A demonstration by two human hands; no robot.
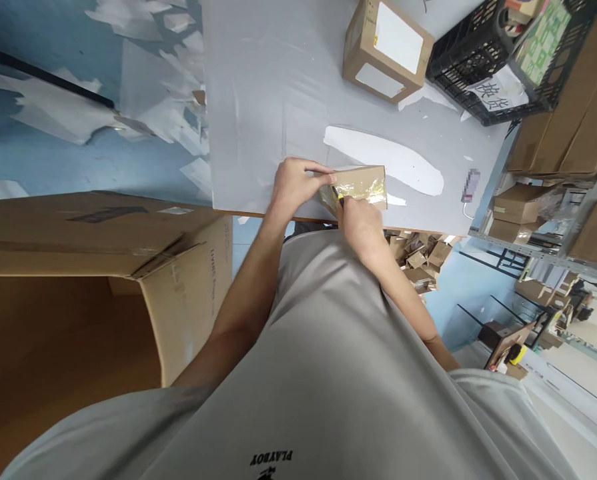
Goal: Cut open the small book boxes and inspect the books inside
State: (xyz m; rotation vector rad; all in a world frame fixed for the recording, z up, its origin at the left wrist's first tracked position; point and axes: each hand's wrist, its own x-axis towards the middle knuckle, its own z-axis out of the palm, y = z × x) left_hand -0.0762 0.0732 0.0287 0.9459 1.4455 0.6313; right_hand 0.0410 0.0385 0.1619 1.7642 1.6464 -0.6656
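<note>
A small cardboard box (363, 179) with shiny clear tape on top lies near the front edge of the grey table (258, 107). My left hand (299, 183) grips its left end, thumb on top and fingers along the far side. In my right hand (361, 223) is a utility knife (339, 196), yellow and black, its tip at the taped top of the box. My right fingers are closed round the handle, which they mostly hide. Just beyond the box, white backing paper (388, 157) lies flat on the table.
A taller carton with white labels (388, 50) stands at the back, beside a black crate (503, 67). At left, a large open carton (188, 293) sits by the table. Paper scraps (168, 87) litter the blue floor. Shelving with boxes (523, 207) is at right.
</note>
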